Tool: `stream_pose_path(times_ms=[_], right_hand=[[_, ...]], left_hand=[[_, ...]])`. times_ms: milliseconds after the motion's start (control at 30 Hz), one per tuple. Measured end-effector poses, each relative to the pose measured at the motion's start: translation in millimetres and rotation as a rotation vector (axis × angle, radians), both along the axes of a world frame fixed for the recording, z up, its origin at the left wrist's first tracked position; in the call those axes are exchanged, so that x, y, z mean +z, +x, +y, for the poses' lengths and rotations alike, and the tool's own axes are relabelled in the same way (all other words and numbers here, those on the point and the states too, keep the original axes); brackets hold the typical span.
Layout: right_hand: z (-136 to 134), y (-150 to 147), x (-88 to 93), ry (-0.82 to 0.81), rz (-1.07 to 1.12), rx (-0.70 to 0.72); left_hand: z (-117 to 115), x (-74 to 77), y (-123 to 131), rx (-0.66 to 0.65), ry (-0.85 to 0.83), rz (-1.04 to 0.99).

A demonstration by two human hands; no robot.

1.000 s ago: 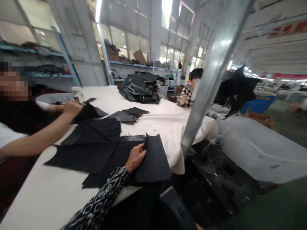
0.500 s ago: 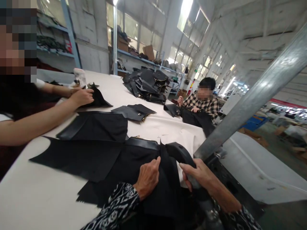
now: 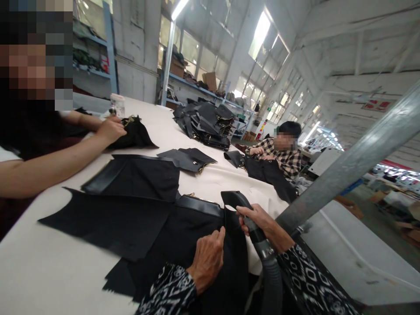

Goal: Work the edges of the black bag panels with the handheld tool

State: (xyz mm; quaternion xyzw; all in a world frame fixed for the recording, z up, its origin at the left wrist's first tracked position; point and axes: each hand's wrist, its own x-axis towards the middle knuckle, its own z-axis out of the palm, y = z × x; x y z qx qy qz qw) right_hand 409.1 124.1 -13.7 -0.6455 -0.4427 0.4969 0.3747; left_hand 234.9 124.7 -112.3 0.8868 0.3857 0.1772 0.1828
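Note:
My right hand [image 3: 254, 221] is wrapped round a black vacuum nozzle [image 3: 235, 199], whose grey ribbed hose [image 3: 271, 273] runs down to the bottom edge. The nozzle's flat mouth hangs over the right side of a black bag panel [image 3: 197, 223]. That panel has a smooth leather-like band and a gold-toned zip along its top. My left hand [image 3: 208, 258] lies on the panel, fingers closed at a raised edge of black material [image 3: 236, 236]. Left of it, another dark panel [image 3: 111, 218] overlaps the work.
A metal post [image 3: 348, 157] slants across the right, beside a white bin-like tub [image 3: 354, 249]. Across the pale table [image 3: 39, 271], a co-worker's hands [image 3: 113, 129] hold black material. Another person in checks [image 3: 292, 153] works farther back near a pile of black bags [image 3: 206, 122].
My right hand has brought the nozzle up and left, showing more of its hose. My left hand stays at the panel's edge. The checked-shirt person's raised hand has come down.

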Motion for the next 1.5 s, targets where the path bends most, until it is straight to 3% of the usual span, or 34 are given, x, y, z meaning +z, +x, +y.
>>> stream_pose_path(times_ms=[200, 333, 467, 633, 900, 1033, 1133, 1233, 1367, 1500], right_hand=[[-9, 3, 22.4, -0.011, 0.030, -0.031], [-16, -1, 9.9, -0.069, 0.029, -0.002], [-7, -2, -6.1, -0.080, 0.033, 0.012], [-5, 5, -0.5, -0.044, 0.023, -0.023], [-61, -9, 18.6, -0.104, -0.091, -0.008], [-89, -13, 22.7, -0.064, -0.042, -0.034], [-112, -10, 27.2, -0.038, -0.017, -0.067], [-139, -2, 31.9, -0.011, -0.034, -0.063], [-174, 6, 38.2, 0.019, -0.069, -0.039], [-200, 3, 45.1, 0.023, -0.091, -0.044]], left_hand=[[-2, 1.5, 1, -0.006, -0.014, -0.006], [-1, -0.3, 2, -0.002, -0.015, -0.017], [0, -0.3, 2, 0.007, -0.025, -0.010], [0, 2.1, 1, -0.029, -0.023, -0.066], [1, -14.6, 2, -0.035, -0.034, -0.154], [5, -8.9, 1, 0.051, -0.094, -0.124], [18, 11.3, -6, 0.066, -0.113, -0.154], [41, 47.0, -18, 0.072, -0.041, -0.173], [70, 119.6, -33, 0.084, 0.202, -0.163], [81, 200.6, -37, 0.023, 0.451, -0.099]])
